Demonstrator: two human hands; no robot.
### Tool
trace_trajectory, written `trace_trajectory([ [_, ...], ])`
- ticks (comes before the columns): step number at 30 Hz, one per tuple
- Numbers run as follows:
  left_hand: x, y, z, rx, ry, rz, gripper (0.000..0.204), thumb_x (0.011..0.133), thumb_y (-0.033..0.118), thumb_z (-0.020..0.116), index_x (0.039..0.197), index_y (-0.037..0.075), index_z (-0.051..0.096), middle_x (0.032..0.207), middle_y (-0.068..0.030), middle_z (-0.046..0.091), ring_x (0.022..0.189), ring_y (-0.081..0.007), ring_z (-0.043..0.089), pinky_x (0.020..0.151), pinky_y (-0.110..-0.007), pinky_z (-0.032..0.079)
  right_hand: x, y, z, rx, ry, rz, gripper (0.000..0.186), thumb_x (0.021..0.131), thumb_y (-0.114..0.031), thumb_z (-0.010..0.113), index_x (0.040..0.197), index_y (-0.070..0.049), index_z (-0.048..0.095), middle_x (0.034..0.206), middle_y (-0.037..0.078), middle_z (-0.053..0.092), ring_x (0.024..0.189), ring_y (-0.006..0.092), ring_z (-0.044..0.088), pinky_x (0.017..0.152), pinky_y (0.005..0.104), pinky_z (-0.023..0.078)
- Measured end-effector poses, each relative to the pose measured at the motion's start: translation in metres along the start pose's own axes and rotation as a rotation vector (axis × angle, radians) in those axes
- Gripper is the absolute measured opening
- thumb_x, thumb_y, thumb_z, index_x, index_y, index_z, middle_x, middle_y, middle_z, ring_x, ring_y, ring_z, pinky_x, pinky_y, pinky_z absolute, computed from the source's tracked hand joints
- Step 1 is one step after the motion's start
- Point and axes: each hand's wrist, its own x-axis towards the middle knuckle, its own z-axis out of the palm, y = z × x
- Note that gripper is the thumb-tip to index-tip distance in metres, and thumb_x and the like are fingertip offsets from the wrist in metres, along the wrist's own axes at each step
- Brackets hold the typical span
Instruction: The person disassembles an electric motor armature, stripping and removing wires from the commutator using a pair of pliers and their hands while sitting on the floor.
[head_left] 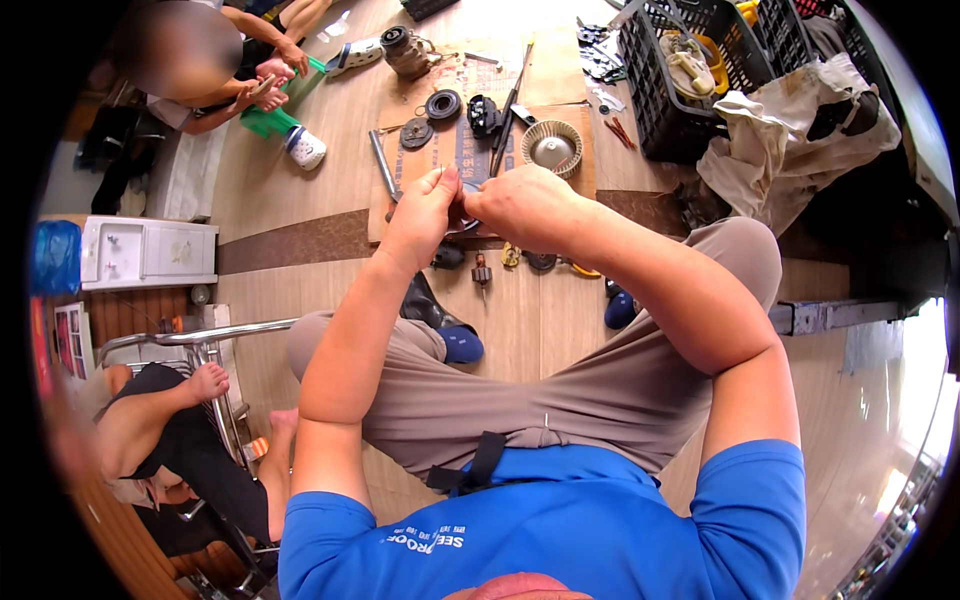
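Note:
My left hand [425, 210] and my right hand [530, 208] meet over the near edge of a cardboard sheet [560, 85], fingers pinched on something small, mostly hidden. A thin, pale curved piece shows between them. Beyond lie a cream-coloured blower wheel [551, 148], a black motor part [484, 116], a black ring [443, 104], a dark round disc [416, 133] and a long dark rod [512, 105]. Left of my hands rests a metal tool [384, 165] with a long handle. Below them, a small motor armature [482, 272] sits on the floor near a yellow part [511, 255].
At the far right stands a black plastic crate [675, 110] with gloves [688, 70] inside; a pale cloth [790, 130] drapes nearby. A dirty cylindrical motor [405, 52] is at the back. Another person's clog [306, 148] is at upper left; someone else sits lower left by a metal frame [215, 332].

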Motion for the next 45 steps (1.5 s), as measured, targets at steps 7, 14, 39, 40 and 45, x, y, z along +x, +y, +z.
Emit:
trace_trajectory([
  [7,-0.01,0.013,0.003,-0.017,-0.084,-0.165,0.034,0.104,0.039,0.043,0.095,0.008,0.055,0.077,-0.0071,0.066,0.064,-0.0176,0.067,0.051,-0.028,0.055,0.0,0.008,0.004,0.035,0.027,-0.042,0.011,0.085,-0.018,0.062,0.086,-0.008,0.062,0.077,0.011,0.066,0.076,0.0309,0.068,0.065,0.0424,0.053],
  [14,-0.007,0.003,0.013,0.106,-0.108,-0.047,0.031,0.104,0.037,0.045,0.093,0.009,0.054,0.066,0.0,0.051,0.046,-0.0078,0.042,0.04,-0.023,0.029,0.0,0.009,-0.002,0.08,0.153,-0.017,0.017,0.085,-0.024,0.065,0.082,-0.007,0.067,0.078,0.014,0.069,0.078,0.0315,0.069,0.069,0.0425,0.054],
  [39,-0.008,-0.015,0.023,0.072,-0.14,0.112,0.032,0.106,0.032,0.042,0.096,0.008,0.06,0.063,0.0053,0.044,0.051,-0.003,0.037,0.044,-0.02,0.028,-0.002,0.04,-0.009,0.155,0.117,-0.002,0.026,0.078,-0.028,0.07,0.08,-0.003,0.069,0.082,0.018,0.068,0.084,0.036,0.067,0.075,0.0452,0.052],
  [40,-0.008,-0.017,0.022,0.095,-0.106,0.132,0.033,0.106,0.033,0.042,0.095,0.008,0.06,0.062,0.0058,0.043,0.05,-0.0029,0.036,0.044,-0.02,0.028,-0.001,0.036,-0.012,0.169,0.099,0.005,0.025,0.077,-0.028,0.071,0.08,-0.003,0.069,0.082,0.018,0.068,0.085,0.0364,0.067,0.076,0.0451,0.052],
  [45,-0.011,-0.026,0.014,0.032,-0.136,0.244,0.038,0.104,0.042,0.041,0.087,0.01,0.052,0.059,0.0045,0.041,0.044,-0.0044,0.033,0.039,-0.022,0.026,0.0,0.03,-0.021,0.202,0.089,0.033,0.021,0.079,-0.025,0.066,0.087,-0.007,0.073,0.085,0.015,0.07,0.085,0.0345,0.067,0.075,0.0434,0.053],
])
